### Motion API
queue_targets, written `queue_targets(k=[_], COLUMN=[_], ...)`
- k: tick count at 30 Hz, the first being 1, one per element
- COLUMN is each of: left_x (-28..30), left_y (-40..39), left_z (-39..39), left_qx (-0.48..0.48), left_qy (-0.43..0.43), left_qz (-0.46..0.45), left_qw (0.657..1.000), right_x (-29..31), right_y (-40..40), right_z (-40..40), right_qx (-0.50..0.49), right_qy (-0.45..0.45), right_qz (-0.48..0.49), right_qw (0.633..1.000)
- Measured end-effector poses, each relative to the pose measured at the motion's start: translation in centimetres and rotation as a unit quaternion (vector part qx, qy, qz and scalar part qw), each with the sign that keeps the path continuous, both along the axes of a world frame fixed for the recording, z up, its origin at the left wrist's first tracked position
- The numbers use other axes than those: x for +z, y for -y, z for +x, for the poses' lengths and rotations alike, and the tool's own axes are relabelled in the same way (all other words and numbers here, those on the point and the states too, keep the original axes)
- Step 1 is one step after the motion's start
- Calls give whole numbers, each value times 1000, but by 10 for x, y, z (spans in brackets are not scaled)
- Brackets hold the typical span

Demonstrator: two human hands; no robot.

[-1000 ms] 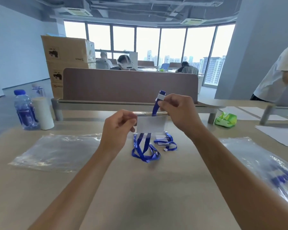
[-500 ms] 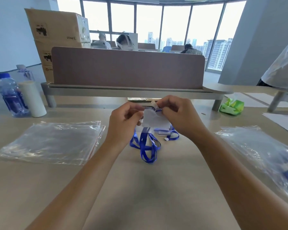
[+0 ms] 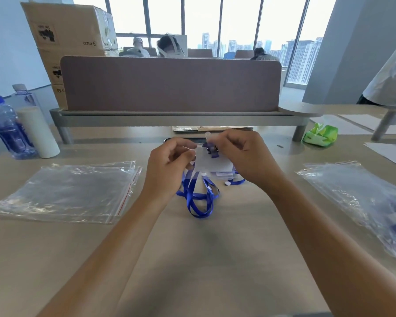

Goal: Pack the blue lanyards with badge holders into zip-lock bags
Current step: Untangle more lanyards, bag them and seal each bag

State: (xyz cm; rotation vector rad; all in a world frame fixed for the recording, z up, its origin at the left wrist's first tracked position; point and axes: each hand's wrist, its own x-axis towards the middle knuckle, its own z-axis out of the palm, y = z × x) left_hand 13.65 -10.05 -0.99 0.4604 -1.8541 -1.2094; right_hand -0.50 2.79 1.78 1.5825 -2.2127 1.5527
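A clear badge holder (image 3: 215,165) with a white card hangs between my hands above the table's middle. My left hand (image 3: 169,167) pinches its top left corner. My right hand (image 3: 240,156) pinches the blue lanyard's clip (image 3: 212,150) at the holder's top edge. The blue lanyard (image 3: 198,199) trails down from the holder and lies looped on the table below it. A stack of empty zip-lock bags (image 3: 71,191) lies flat to the left. To the right lie filled zip-lock bags (image 3: 361,202) with blue lanyards inside.
Two water bottles (image 3: 8,129) and a white cylinder (image 3: 40,131) stand at the far left. A brown divider panel (image 3: 169,83) closes off the desk's back, with cardboard boxes (image 3: 71,30) behind it. A green packet (image 3: 320,135) and white papers (image 3: 391,154) lie at the right, where a person stands.
The lanyard's clip end, held up above the holder a second ago, has come down to the holder's top edge. Both hands sank slightly towards the table and the view tilted down.
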Motion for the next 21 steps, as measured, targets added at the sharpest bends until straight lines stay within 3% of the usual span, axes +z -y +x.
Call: queue_targets(k=[10, 14, 21], left_x=[-1, 0, -1], left_y=[-6, -11, -18], left_z=[1, 2, 2], left_qx=[22, 20, -18], left_qy=[25, 19, -1], left_qz=[-140, -127, 0], left_qw=[990, 992, 1000], right_x=[0, -1, -5], right_y=[-10, -12, -19], right_z=[-3, -4, 0], right_qx=[30, 6, -16], right_qy=[46, 20, -56], right_qz=[-11, 9, -33], right_qw=[998, 1000, 998])
